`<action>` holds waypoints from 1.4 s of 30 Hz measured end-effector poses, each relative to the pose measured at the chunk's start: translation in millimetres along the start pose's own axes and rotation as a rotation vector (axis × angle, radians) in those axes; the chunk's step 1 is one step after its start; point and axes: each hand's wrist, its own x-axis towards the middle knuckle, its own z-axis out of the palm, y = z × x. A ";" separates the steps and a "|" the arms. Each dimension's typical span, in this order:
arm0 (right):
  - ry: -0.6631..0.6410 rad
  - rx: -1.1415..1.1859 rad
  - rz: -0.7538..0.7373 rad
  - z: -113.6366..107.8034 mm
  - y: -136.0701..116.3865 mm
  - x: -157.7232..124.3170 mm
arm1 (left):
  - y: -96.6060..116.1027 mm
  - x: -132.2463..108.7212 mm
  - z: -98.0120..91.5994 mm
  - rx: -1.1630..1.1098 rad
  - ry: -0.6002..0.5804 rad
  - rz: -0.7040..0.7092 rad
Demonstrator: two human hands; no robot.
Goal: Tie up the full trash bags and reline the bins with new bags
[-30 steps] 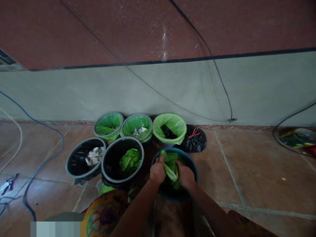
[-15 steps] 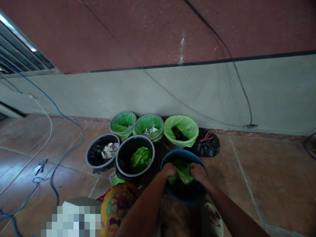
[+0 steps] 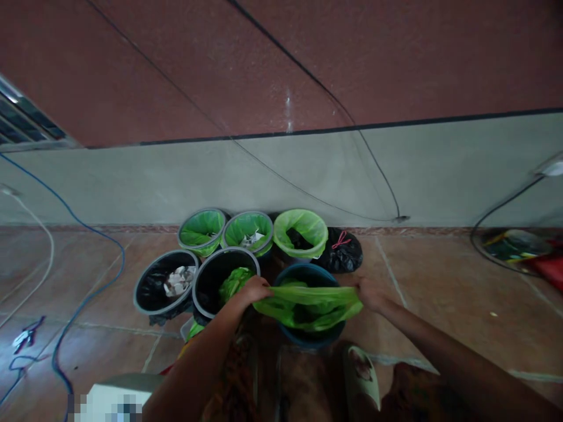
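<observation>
A green plastic bag (image 3: 308,305) is stretched wide between my two hands, over the mouth of a blue bin (image 3: 311,343). My left hand (image 3: 258,287) grips the bag's left end, and my right hand (image 3: 368,293) grips its right end beyond the bin's right rim. The lower part of the bag hangs at or into the bin; how deep it goes is hidden. Close to my left hand stands a grey-rimmed bin (image 3: 201,264) with a dark inside and a crumpled green bag (image 3: 235,281) in it.
Behind stand three bins lined in green, including a light-green one (image 3: 321,221), and a tied black bag (image 3: 347,258). A black-lined bin (image 3: 139,299) holds crumpled paper (image 3: 180,281). A blue cable (image 3: 115,275) and keys (image 3: 29,335) lie on the left floor. My shoe (image 3: 363,375) is below.
My hands have moved apart, from inside the blue bin out to beyond its sides. The green bag, bunched before, is now drawn out wide. The view has shifted to the right.
</observation>
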 end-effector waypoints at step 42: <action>-0.165 0.616 0.043 45.8 -53.5 61.4 | 36.5 58.0 51.4 0.186 0.462 0.172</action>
